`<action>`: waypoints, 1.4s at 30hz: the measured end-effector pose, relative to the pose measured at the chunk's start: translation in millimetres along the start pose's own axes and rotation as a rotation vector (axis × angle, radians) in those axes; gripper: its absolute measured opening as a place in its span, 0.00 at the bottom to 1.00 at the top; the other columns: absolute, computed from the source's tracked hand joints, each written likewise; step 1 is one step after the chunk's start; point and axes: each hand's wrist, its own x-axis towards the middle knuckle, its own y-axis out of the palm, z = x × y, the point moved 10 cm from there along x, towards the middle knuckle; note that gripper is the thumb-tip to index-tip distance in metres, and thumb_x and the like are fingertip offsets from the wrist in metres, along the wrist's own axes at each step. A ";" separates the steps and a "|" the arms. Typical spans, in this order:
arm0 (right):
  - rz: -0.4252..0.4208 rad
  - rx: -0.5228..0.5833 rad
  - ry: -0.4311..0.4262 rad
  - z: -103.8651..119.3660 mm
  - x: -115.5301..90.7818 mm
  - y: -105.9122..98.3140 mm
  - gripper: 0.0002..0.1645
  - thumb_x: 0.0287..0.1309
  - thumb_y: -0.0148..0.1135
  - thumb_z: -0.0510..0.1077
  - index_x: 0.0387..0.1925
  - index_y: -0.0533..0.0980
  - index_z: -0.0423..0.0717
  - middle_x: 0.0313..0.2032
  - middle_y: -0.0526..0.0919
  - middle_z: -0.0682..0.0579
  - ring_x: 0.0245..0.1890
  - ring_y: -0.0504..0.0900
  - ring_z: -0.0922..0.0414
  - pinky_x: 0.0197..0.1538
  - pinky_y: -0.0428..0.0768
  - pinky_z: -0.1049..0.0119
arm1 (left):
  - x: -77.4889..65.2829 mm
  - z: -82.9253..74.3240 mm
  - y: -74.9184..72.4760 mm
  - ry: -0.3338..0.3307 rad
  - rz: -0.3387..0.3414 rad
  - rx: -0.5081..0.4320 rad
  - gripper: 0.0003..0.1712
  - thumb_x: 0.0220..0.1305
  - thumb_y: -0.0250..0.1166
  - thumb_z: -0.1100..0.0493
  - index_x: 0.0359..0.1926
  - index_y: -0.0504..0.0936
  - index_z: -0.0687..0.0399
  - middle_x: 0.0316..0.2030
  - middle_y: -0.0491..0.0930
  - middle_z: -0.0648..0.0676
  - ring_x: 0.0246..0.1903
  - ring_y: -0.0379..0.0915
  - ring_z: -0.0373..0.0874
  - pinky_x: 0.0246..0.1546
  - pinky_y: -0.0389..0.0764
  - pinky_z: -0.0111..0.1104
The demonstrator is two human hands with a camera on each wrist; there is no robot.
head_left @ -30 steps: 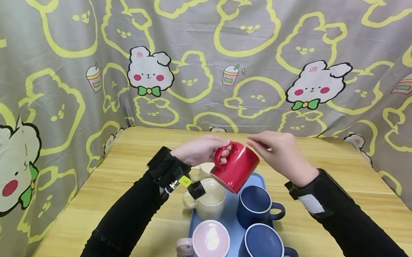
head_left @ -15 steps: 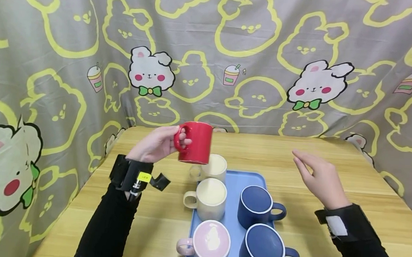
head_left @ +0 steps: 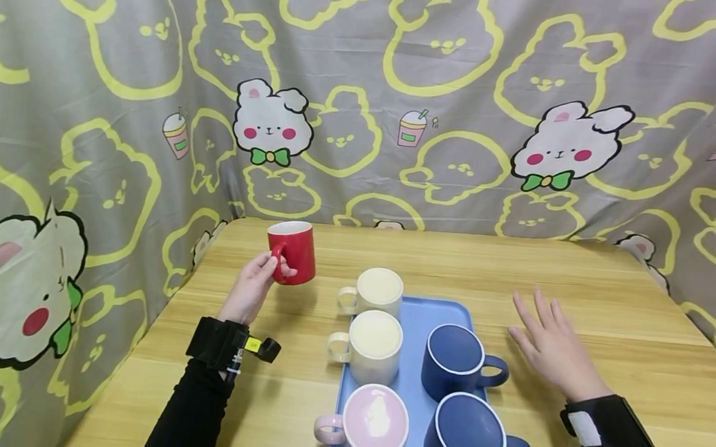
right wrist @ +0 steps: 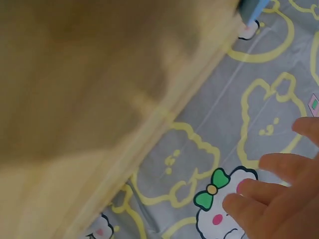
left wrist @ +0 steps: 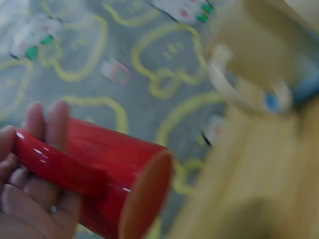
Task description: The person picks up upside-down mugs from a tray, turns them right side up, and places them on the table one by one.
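Observation:
My left hand grips the handle of a red mug at the far left part of the table, left of the tray. The mug is near upright with a slight tilt, its white inside showing at the rim. A shadow lies below it; I cannot tell whether its base touches the wood. In the left wrist view fingers pass through the handle of the red mug. My right hand is held over the table right of the tray, fingers spread, holding nothing. The right wrist view shows its fingers apart.
A blue tray carries a cream mug, another cream mug, a pink mug, and two navy mugs, one farther, one nearer. Handles stick out past the tray's sides. A patterned curtain closes off the wooden table behind.
The red mug went from above the tray to the left, was turned so its rim faces up, and came lower. My right hand moved right, away from the mug, and its fingers spread.

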 end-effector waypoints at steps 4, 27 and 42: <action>0.063 0.007 0.043 -6.1 -8.2 13.0 0.37 0.74 0.45 0.54 0.72 0.54 0.35 0.67 0.46 0.20 0.64 0.41 0.19 0.66 0.41 0.33 | 0.8 21.9 -17.0 -0.016 -0.074 0.010 0.10 0.77 0.44 0.63 0.39 0.72 0.59 0.28 0.80 0.46 0.38 0.78 0.36 0.56 0.65 0.32; 0.252 0.021 0.183 -21.1 -25.2 38.6 0.44 0.72 0.39 0.64 0.77 0.40 0.49 0.70 0.31 0.23 0.66 0.26 0.24 0.60 0.27 0.27 | 3.1 74.1 -57.7 -0.074 -0.069 0.161 0.15 0.77 0.44 0.64 0.50 0.68 0.78 0.34 0.81 0.45 0.42 0.76 0.32 0.60 0.63 0.36; 0.268 -0.042 0.178 -17.7 -21.3 41.1 0.46 0.70 0.40 0.67 0.77 0.41 0.50 0.70 0.31 0.25 0.67 0.26 0.25 0.59 0.26 0.26 | 2.0 80.0 -69.4 -0.164 -0.130 0.272 0.20 0.76 0.44 0.66 0.59 0.67 0.79 0.53 0.77 0.70 0.50 0.74 0.35 0.66 0.61 0.45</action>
